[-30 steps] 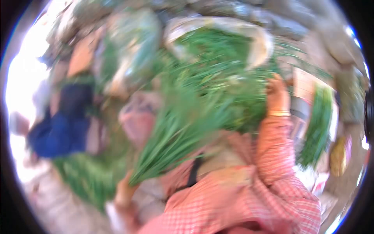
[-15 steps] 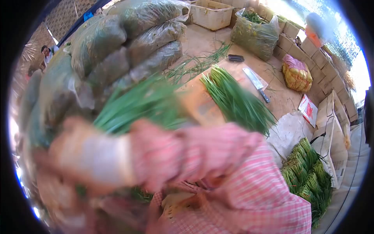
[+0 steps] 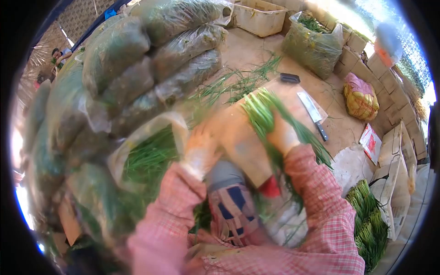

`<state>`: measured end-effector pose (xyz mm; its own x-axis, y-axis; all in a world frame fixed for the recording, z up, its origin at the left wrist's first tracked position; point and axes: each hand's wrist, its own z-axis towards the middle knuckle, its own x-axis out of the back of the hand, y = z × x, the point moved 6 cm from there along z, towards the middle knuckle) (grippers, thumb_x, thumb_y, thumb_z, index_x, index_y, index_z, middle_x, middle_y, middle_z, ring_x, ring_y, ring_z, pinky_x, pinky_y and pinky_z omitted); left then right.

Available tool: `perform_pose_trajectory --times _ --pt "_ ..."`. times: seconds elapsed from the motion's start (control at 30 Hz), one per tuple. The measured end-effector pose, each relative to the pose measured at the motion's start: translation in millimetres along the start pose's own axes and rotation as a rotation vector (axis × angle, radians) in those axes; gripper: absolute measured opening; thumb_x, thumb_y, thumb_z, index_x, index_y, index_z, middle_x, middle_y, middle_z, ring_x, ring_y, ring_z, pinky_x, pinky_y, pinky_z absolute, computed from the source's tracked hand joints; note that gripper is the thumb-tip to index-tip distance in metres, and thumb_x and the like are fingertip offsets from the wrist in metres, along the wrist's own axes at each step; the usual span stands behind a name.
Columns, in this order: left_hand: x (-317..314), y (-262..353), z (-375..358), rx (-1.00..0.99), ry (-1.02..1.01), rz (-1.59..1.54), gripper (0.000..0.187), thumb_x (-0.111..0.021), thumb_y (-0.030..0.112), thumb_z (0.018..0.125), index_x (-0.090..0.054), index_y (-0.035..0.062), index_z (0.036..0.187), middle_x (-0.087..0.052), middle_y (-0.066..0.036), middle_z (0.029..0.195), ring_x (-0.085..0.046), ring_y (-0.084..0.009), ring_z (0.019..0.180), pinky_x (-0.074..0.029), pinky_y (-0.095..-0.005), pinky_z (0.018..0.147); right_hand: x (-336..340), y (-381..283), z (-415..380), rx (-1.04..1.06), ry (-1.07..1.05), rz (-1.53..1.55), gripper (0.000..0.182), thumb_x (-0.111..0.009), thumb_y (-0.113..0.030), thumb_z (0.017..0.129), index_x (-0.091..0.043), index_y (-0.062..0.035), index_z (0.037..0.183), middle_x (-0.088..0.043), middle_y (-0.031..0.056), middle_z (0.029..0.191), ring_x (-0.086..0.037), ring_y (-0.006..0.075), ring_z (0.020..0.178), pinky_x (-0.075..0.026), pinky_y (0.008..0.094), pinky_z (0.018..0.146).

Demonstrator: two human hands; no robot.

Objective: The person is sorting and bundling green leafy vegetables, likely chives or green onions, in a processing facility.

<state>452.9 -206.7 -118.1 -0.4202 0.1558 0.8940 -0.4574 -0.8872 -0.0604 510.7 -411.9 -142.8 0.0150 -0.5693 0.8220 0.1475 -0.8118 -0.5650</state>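
Observation:
Long green stalks lie on the right part of a pale board, their light ends toward the top. My right hand, gloved and slightly blurred, is wrapped over this bunch. At the board's left edge is my left hand, also gloved; motion smears its fingers, and nothing can be made out in it. Just left of that hand, an open plastic bag holds more green leaves. A knife with a dark handle rests to the right of the bunch.
Filled plastic bags are piled at left. A white crate and an open bag of greens stand at the back. Tied bunches lie at lower right. A dark block sits above the knife. A person is far left.
My arm no longer stretches across to the left. Both hands are now at the board, the right one on the stalks. The blurred leaves left of the board are gone and the open bag shows.

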Motion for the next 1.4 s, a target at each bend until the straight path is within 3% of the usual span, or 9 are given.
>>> perform_pose_trajectory --times 0.33,0.5,0.7,0.83,1.07,1.1,1.17,1.23,1.4 --pt "-25.4 -96.7 -299.1 0.897 -0.776 -0.253 0.060 -0.063 0.027 0.077 -0.039 0.0104 0.130 -0.039 -0.015 0.132 -0.041 -0.0334 0.117 -0.037 -0.0405 0.096 -97.4 39.5 61.2 -0.023 0.069 -0.802 0.089 -0.066 -0.051 0.067 -0.026 -0.0120 0.137 -0.042 0.0134 0.129 -0.044 0.0326 0.110 -0.039 0.0485 0.085" --pt "-15.6 -139.7 -401.1 1.352 -0.688 -0.669 0.052 -0.055 0.036 0.085 -0.043 0.0102 0.128 -0.040 -0.015 0.133 -0.042 -0.0324 0.118 -0.036 -0.0412 0.097 -87.7 12.6 72.9 0.006 -0.033 -0.864 0.084 -0.068 -0.043 0.068 -0.032 -0.0039 0.133 -0.043 0.0178 0.129 -0.044 0.0356 0.115 -0.037 0.0424 0.095" --pt "-71.6 -216.3 -394.6 1.180 -0.606 -0.538 0.041 -0.052 0.030 0.087 -0.050 0.0089 0.121 -0.052 -0.013 0.121 -0.049 -0.0298 0.111 -0.040 -0.0401 0.093 -231.7 -140.5 81.8 0.466 -0.521 -0.120 0.040 -0.060 -0.019 0.078 -0.054 -0.0031 0.114 -0.055 0.0205 0.112 -0.052 0.0319 0.105 -0.040 0.0364 0.092" --pt "-139.4 -219.7 -350.2 0.925 -0.493 -0.420 0.036 -0.052 0.027 0.086 -0.054 0.0089 0.116 -0.057 -0.011 0.114 -0.052 -0.0275 0.105 -0.043 -0.0391 0.089 -413.6 -238.5 29.4 0.880 -0.929 -0.323 0.018 -0.050 -0.018 0.078 -0.061 -0.0042 0.080 -0.061 0.0181 0.079 -0.059 0.0360 0.076 -0.047 0.0428 0.070" --pt "-205.7 -221.5 -357.5 0.871 -0.710 -0.786 0.043 -0.054 0.032 0.085 -0.051 0.0078 0.120 -0.053 -0.014 0.117 -0.047 -0.0305 0.110 -0.040 -0.0410 0.092 -613.9 -143.8 109.3 0.274 -0.974 -0.082 0.010 -0.057 -0.015 0.074 -0.065 -0.0095 0.075 -0.065 0.0076 0.076 -0.062 0.0201 0.058 -0.048 0.0322 0.056" --pt "-207.7 -218.6 -366.4 0.824 -0.661 -0.856 0.044 -0.054 0.033 0.085 -0.050 0.0080 0.121 -0.052 -0.014 0.118 -0.046 -0.0307 0.111 -0.039 -0.0414 0.092 -653.8 -58.2 150.6 -0.498 -0.840 0.146 0.024 -0.059 -0.026 0.079 -0.067 -0.0058 0.089 -0.067 0.0068 0.083 -0.063 0.0187 0.064 -0.050 0.0298 0.063" --pt "-198.9 -235.5 -381.1 0.807 -0.511 -1.131 0.046 -0.053 0.037 0.085 -0.051 0.0087 0.122 -0.051 -0.015 0.120 -0.046 -0.0315 0.112 -0.037 -0.0430 0.095 -635.3 -52.9 207.8 -0.102 -0.835 -0.202 0.019 -0.056 -0.024 0.080 -0.063 -0.0078 0.089 -0.062 0.0045 0.082 -0.059 0.0176 0.065 -0.048 0.0302 0.061" --pt "-191.6 -289.7 -405.8 1.053 -0.396 -1.409 0.041 -0.054 0.035 0.086 -0.055 0.0078 0.116 -0.060 -0.012 0.105 -0.058 -0.0229 0.092 -0.047 -0.0369 0.080 -581.4 -91.1 200.9 -0.599 -0.630 0.461 0.022 -0.056 -0.028 0.082 -0.059 -0.0101 0.095 -0.058 0.0013 0.082 -0.056 0.0151 0.069 -0.048 0.0299 0.061" --pt "-229.6 -457.8 -526.0 1.729 0.164 -1.555 0.030 -0.055 0.027 0.086 -0.056 0.0021 0.102 -0.063 -0.010 0.079 -0.059 -0.0190 0.062 -0.049 -0.0293 0.057 -654.0 -278.1 169.9 0.441 -1.090 -0.028 0.044 -0.065 -0.030 0.076 -0.055 -0.0047 0.110 -0.060 0.0064 0.078 -0.059 0.0151 0.070 -0.049 0.0315 0.057"
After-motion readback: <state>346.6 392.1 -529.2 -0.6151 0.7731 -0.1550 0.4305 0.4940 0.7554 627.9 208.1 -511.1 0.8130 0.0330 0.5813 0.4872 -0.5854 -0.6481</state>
